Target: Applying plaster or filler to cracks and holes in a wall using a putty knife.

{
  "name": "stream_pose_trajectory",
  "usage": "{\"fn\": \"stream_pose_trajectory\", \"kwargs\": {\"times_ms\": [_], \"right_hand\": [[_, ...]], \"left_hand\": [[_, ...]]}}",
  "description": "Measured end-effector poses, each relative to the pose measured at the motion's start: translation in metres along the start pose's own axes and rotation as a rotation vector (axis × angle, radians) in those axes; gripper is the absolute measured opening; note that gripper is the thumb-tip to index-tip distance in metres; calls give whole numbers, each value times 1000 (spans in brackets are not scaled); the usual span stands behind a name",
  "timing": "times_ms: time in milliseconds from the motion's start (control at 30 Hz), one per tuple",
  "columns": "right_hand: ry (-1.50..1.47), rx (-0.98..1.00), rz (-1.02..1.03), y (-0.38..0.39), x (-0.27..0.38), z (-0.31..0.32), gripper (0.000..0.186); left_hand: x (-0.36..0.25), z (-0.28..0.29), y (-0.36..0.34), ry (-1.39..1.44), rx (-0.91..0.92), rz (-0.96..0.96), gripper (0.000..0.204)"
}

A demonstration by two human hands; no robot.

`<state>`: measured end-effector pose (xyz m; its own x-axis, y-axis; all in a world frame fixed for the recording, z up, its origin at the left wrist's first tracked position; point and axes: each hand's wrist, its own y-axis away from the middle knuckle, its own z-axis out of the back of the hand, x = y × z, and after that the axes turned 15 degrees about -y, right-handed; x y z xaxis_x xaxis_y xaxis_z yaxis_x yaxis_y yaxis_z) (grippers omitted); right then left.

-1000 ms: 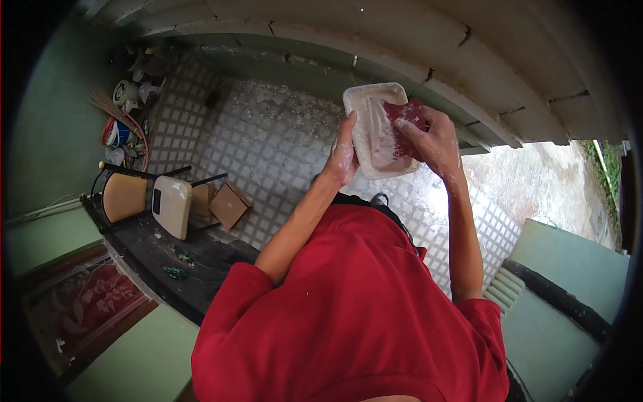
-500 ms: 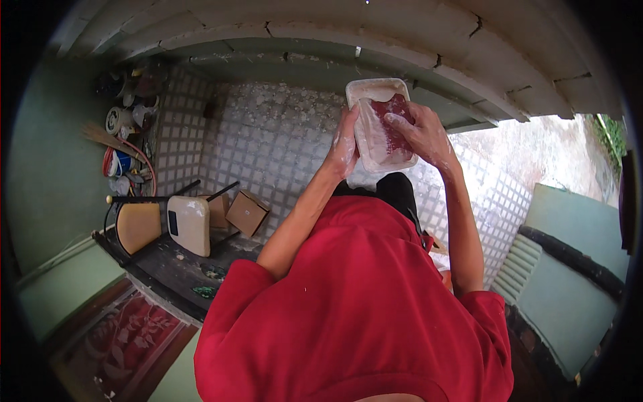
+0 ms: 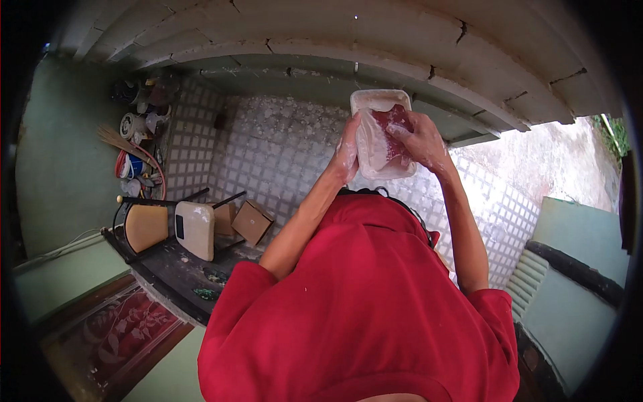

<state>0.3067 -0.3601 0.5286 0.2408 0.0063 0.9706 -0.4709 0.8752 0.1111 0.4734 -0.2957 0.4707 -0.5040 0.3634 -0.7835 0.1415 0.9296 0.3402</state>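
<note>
A white rectangular tray [image 3: 369,164], its inside smeared with pale paste or powder, is held up in front of my body. My left hand [image 3: 347,149] is closed on the tray's left side. In my right hand [image 3: 424,142] is a dark red flat piece [image 3: 384,119], streaked with white, with an irregular edge. It lies against the inside of the tray, and my fingers partly cover it; its exact kind cannot be made out. Both hands are dusted with white.
A tiled floor [image 3: 268,144], spotted with white, spreads below. To the left are a pale-seated chair [image 3: 194,231], a cardboard box [image 3: 253,222], a broom [image 3: 115,139] and several stored items by the green wall [image 3: 60,161]. Bright light enters at the right.
The tray appears slightly lower in the picture, and my right hand has shifted with the red piece against its inside. The view has tilted a little. Both holds stay the same.
</note>
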Motion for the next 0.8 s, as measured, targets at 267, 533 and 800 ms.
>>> {"fn": "stream_pose_trajectory", "kwargs": {"times_ms": [267,533,800], "right_hand": [[-234,-14,-102,6,-22,28,25],[-418,23,-159,16,-27,58,23],[-652,-122,-223,34,-45,78,22]], "left_hand": [[12,-36,-10,-29,-39,1,66],[31,-52,-18,-51,-83,15,63],[38,-64,-21,43,-174,83,73]]}}
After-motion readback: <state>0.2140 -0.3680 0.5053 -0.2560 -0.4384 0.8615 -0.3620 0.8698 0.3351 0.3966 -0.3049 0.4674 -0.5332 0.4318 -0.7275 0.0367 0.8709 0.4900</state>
